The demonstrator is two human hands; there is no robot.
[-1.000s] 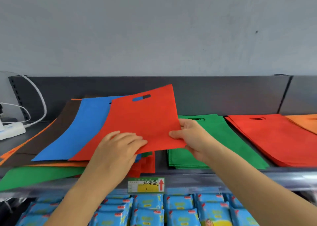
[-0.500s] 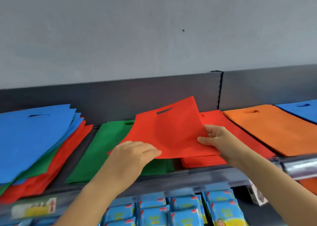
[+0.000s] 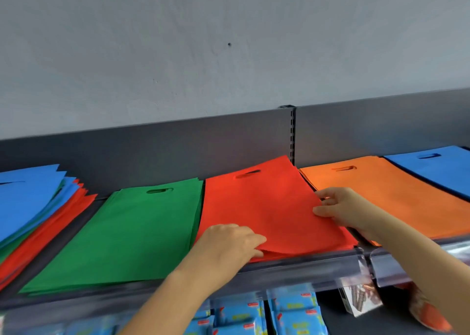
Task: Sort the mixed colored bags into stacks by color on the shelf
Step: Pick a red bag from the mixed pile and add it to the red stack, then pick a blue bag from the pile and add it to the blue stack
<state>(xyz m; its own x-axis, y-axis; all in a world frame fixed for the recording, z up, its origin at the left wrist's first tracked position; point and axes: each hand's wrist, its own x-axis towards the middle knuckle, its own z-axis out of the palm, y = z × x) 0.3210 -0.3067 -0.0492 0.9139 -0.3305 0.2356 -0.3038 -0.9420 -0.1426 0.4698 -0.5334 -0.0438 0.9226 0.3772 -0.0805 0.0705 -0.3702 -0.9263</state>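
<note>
1. Red bag [image 3: 267,207] lies flat on top of the red stack [image 3: 318,252], mid-shelf, right between my two hands.
2. My left hand [image 3: 229,243] is at its near-left corner, with the fingers curled over the front edge and pinching the top sheet. The sheet rides slightly proud of the stack there.
3. My right hand [image 3: 340,207] has the right-hand edge, thumb on top and fingers tucked in beside the orange stack [image 3: 381,197]. It is clamped on the same bag.
4. Now the relation that matters: the bag's long axis runs away from me, front rail to back panel, with the handle slot [image 3: 248,174] at the far end. The bag sits ahead and inward of both hands. The left is nearer the front rail and the right reaches further back. Both are in contact, so neither has a head start.
5. My read is that squaring comes next: nudge the edges in line with the stack beneath, then let go. The near corner looks like the one needing a press.
6. Count time! There are four sorted stacks on the shelf [image 3: 279,273]: green stack [image 3: 142,228], red, orange, and the blue stack [image 3: 437,169] at far right.
7. One mixed pile [image 3: 30,207] sits at far left, blue on top, with red and green edges fanning out below.
8. Hands: two. The bags inside each stack are too thin to count.
</note>
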